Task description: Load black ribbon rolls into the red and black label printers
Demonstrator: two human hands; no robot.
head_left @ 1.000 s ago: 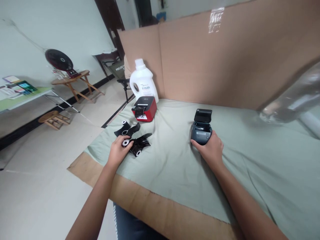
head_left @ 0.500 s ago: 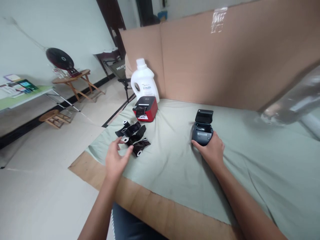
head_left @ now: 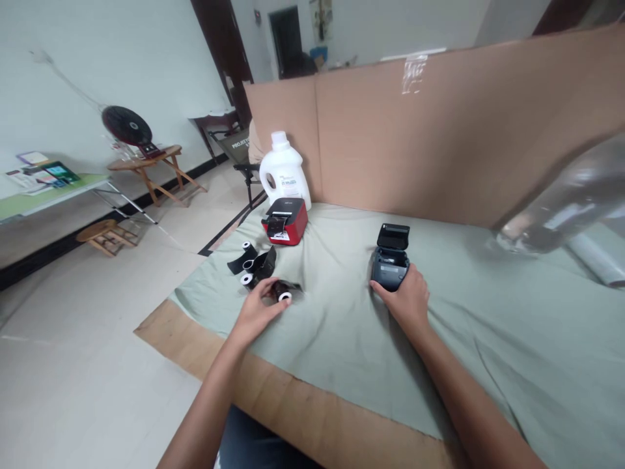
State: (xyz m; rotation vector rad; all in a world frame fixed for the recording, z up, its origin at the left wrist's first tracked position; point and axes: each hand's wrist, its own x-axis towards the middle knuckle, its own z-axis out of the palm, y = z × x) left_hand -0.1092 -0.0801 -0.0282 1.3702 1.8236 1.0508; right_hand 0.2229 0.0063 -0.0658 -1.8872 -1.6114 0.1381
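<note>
My left hand [head_left: 261,309] is closed around a small black roll with a white core [head_left: 283,294], its loose tail spreading to the right. Beside it lie several similar black rolls [head_left: 250,265] with strips partly unwound. My right hand [head_left: 407,292] grips a dark portable label printer [head_left: 390,268] by its near end, thumb on the left and fingers on the right side. The printer's lid [head_left: 393,236] stands raised, and the bay under it appears to hold no roll. Behind the rolls sits a red and black printer [head_left: 287,223] with a dark strip coming out of its front.
A white jug [head_left: 286,172] stands behind the red printer, against a cardboard panel [head_left: 415,143]. At the right lies a clear plastic-wrapped item [head_left: 561,202]. Green cloth [head_left: 336,326] covers the wooden board [head_left: 312,404]. A fan [head_left: 127,127] and a stool [head_left: 107,236] are farther left.
My left hand has moved right and closed on the nearest black roll, drawing it slightly away from the others. My right hand keeps hold of the label printer. The view has tilted up a little.
</note>
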